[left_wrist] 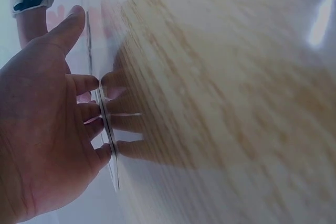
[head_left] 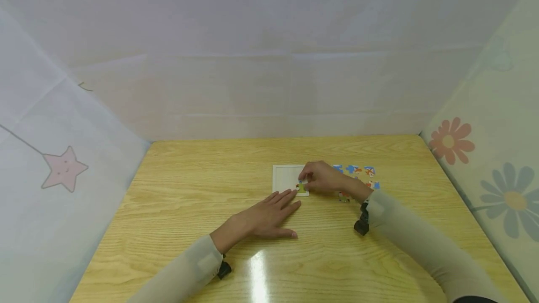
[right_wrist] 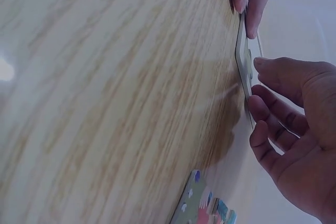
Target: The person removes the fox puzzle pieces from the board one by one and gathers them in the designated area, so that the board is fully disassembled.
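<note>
A white puzzle tray (head_left: 280, 177) with a raised rim lies flat on the table. In its near right corner sits a green puzzle piece (head_left: 301, 188), which shows as a thin greenish edge in the right wrist view. My right hand (head_left: 322, 176) reaches over that corner, thumb and curled fingers pinching at the piece. The right wrist view has the right hand's thumb (right_wrist: 278, 69) at the piece and other fingers along the tray's side. My left hand (head_left: 269, 216) lies palm down with fingers extended, fingertips at the tray's near edge.
Several loose puzzle pieces (head_left: 369, 171) in blue, white, orange and green are spread to the right of the tray, partly behind my right wrist. The wooden table (head_left: 189, 191) is bordered by a pale cloth wall (head_left: 252, 92) at the back and on both sides.
</note>
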Available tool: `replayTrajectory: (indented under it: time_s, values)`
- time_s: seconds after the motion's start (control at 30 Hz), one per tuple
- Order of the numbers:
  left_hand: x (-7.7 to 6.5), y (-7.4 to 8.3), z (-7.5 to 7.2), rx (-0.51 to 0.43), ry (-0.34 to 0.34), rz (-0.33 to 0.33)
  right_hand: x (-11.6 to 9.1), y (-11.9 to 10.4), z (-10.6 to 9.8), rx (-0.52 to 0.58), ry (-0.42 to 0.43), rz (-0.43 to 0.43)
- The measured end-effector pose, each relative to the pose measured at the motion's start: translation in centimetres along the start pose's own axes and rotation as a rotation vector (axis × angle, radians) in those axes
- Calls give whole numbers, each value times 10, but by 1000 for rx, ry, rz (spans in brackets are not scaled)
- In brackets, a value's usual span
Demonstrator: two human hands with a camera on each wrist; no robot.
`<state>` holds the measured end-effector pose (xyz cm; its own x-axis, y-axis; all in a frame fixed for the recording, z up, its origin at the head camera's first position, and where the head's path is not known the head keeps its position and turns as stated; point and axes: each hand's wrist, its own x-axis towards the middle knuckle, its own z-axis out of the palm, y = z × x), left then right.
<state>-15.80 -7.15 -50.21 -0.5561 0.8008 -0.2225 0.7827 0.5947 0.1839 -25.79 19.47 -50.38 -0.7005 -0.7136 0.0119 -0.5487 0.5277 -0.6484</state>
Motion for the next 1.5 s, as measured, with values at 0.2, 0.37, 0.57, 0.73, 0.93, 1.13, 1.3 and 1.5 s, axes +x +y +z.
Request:
replayTrajectory:
  time_s: [0.2,0.37,0.57,0.73,0.93,1.13,1.3,1.5]
  values:
    - [1,0,-2,8,0,1,1,-3,0,-33,-13,12]
    - [1,-1,-3,6,-5,2,1,-9,-2,-49,-30,11]
    - [1,0,-2,-8,-4,-2,4,-8,-1,-30,-33,10]
    - [1,-1,-2,-20,-5,-3,6,-4,1,-11,-30,19]
    - [1,-1,-2,-46,-14,5,7,-2,1,26,-15,16]
    - [2,-1,-2,-44,-15,2,6,-1,2,89,-16,67]
    - [2,-1,-1,-45,-15,2,6,1,3,154,-20,112]
    - [2,-1,0,-47,-8,6,4,4,4,227,-15,115]
